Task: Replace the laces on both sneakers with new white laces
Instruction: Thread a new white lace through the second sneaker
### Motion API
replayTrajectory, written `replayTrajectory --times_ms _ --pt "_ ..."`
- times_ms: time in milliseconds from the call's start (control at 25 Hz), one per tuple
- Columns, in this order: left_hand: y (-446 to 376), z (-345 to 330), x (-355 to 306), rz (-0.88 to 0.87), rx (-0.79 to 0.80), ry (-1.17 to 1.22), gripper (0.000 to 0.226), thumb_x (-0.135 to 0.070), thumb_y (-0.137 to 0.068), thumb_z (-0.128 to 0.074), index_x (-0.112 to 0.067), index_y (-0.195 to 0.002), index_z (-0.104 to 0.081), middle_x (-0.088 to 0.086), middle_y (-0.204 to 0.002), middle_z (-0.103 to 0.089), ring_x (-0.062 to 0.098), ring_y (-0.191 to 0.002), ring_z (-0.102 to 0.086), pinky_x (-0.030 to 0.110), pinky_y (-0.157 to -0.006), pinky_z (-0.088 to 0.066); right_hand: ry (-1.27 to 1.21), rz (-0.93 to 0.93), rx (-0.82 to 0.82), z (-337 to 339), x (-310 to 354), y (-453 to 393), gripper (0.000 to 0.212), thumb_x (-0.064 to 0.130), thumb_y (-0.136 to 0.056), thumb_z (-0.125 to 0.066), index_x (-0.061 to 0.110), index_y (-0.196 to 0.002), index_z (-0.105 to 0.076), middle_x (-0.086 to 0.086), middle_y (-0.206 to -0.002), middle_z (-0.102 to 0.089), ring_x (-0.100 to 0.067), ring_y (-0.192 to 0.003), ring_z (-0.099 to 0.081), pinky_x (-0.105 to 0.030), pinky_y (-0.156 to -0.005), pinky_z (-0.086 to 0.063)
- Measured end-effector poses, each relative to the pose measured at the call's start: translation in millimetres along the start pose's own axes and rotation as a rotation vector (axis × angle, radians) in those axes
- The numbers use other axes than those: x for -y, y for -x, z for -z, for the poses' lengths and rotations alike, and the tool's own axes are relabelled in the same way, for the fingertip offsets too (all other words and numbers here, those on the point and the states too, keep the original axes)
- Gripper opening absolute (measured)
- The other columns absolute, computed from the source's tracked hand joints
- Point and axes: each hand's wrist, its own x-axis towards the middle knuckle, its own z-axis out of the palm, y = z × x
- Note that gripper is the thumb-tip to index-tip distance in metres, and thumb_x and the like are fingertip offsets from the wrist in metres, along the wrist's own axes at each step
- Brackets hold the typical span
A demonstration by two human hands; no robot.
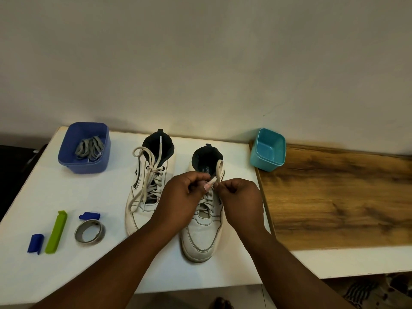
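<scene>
Both hands are at the top eyelets of the right-hand sneaker [204, 219], which stands on the white table [93, 197] beside the other one. The left hand [178, 197] has its fingers curled and pinches the white lace [219, 169], which loops up over the shoe's collar; the right hand [239, 197] is curled too and seems to pinch the same lace, though its fingertips are hidden. The left-hand sneaker [145, 192] looks fully laced and tied in a bow, so by my reading 1 of 2 shoes is done and this one wants only its final knot. Greyish laces (the old pair, presumably) lie coiled in the blue tub [66, 152]; the teal tub [267, 150] shows nothing inside.
</scene>
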Motion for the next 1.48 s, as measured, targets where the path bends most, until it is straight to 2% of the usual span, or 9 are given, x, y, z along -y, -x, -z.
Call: replayTrajectory --times_ms 200,360,600,760,800,960,1160,1320,1480 --pt "2.6 1.9 5.3 -0.173 -0.015 -0.393 0.027 -0.028 -0.093 -0.071 -0.029 -0.120 -0.072 -0.008 -0.095 -0.064 0.007 -0.086 -0.063 0.032 -0.081 -0.055 0.062 0.066 0.022 -2.6 4.5 -0.8 0.011 0.032 -0.093 -0.072 0.029 -0.084 -0.077 0.015 -0.074 -0.068 -0.002 -0.071 -0.063 -0.019 -0.061 -0.043" --pt "4.3 2.5 1.6 -0.251 -0.011 -0.410 0.019 -0.033 -0.095 -0.068 -0.033 -0.113 -0.074 -0.009 -0.094 -0.059 0.006 -0.083 -0.061 0.031 -0.074 -0.055 -0.162 0.071 0.078 -3.4 2.7 0.1 0.013 0.023 -0.096 -0.068 0.025 -0.084 -0.074 0.009 -0.076 -0.070 -0.008 -0.072 -0.064 -0.025 -0.066 -0.050" --pt "2.1 0.8 -1.9 -0.133 -0.058 -0.072 0.010 -0.027 -0.092 -0.073 -0.031 -0.099 -0.077 -0.013 -0.089 -0.068 0.000 -0.077 -0.063 0.019 -0.070 -0.050 -0.284 0.105 0.123 -2.9 10.4 1.5 0.009 0.020 -0.100 -0.064 0.023 -0.094 -0.070 0.007 -0.086 -0.071 -0.009 -0.078 -0.067 -0.019 -0.066 -0.053" --pt "0.1 -4.4 -10.8 0.134 -0.005 0.419 0.010 -0.022 -0.102 -0.059 -0.017 -0.106 -0.067 -0.004 -0.098 -0.078 0.041 -0.079 -0.067 0.060 -0.079 -0.057 -0.166 0.138 0.083 -3.4 1.8 0.0 0.012 0.026 -0.100 -0.065 0.028 -0.089 -0.071 0.013 -0.082 -0.069 -0.008 -0.075 -0.064 -0.025 -0.067 -0.050" --pt "-0.3 -4.5 -10.8 0.170 0.015 0.486 0.013 -0.022 -0.104 -0.055 -0.016 -0.109 -0.065 -0.002 -0.103 -0.077 0.041 -0.074 -0.061 0.060 -0.074 -0.055 -0.137 0.147 0.075 -3.7 0.4 0.1 0.012 0.028 -0.100 -0.065 0.029 -0.089 -0.071 0.014 -0.082 -0.069 -0.007 -0.075 -0.064 -0.026 -0.067 -0.050" --pt "0.4 -3.4 -10.1 0.234 -0.014 0.510 0.023 -0.018 -0.104 -0.053 -0.026 -0.114 -0.072 -0.006 -0.092 -0.074 0.007 -0.059 -0.048 0.023 -0.055 -0.043 -0.063 0.142 -0.005 -4.8 2.1 4.3 0.012 0.037 -0.097 -0.067 0.031 -0.094 -0.078 0.017 -0.085 -0.071 -0.003 -0.079 -0.064 -0.023 -0.070 -0.048" --pt "-1.7 1.2 -12.5 0.314 0.037 0.557 0.026 -0.014 -0.103 -0.056 -0.028 -0.113 -0.074 -0.011 -0.093 -0.077 0.000 -0.067 -0.060 0.017 -0.062 -0.047 0.040 0.196 -0.039 -3.2 9.2 9.7 0.018 0.042 -0.099 -0.064 0.033 -0.102 -0.079 0.016 -0.091 -0.071 -0.003 -0.082 -0.062 -0.027 -0.071 -0.051" --pt "-1.9 4.4 -8.7 0.309 0.044 0.556 0.027 -0.010 -0.096 -0.066 -0.020 -0.120 -0.070 0.000 -0.106 -0.078 0.010 -0.101 -0.073 0.027 -0.088 -0.056 0.036 0.177 -0.050 -5.7 11.6 9.3 0.016 0.040 -0.096 -0.067 0.032 -0.097 -0.080 0.016 -0.088 -0.071 -0.002 -0.081 -0.063 -0.023 -0.071 -0.050" --pt "-2.2 3.3 -8.1 0.333 0.024 0.556 0.020 -0.009 -0.095 -0.067 -0.017 -0.112 -0.070 0.000 -0.100 -0.079 0.010 -0.094 -0.075 0.018 -0.070 -0.055 -0.099 0.087 0.015 -3.6 13.5 1.9 0.006 0.024 -0.090 -0.076 0.028 -0.086 -0.079 0.016 -0.078 -0.071 0.002 -0.078 -0.063 -0.007 -0.064 -0.041"
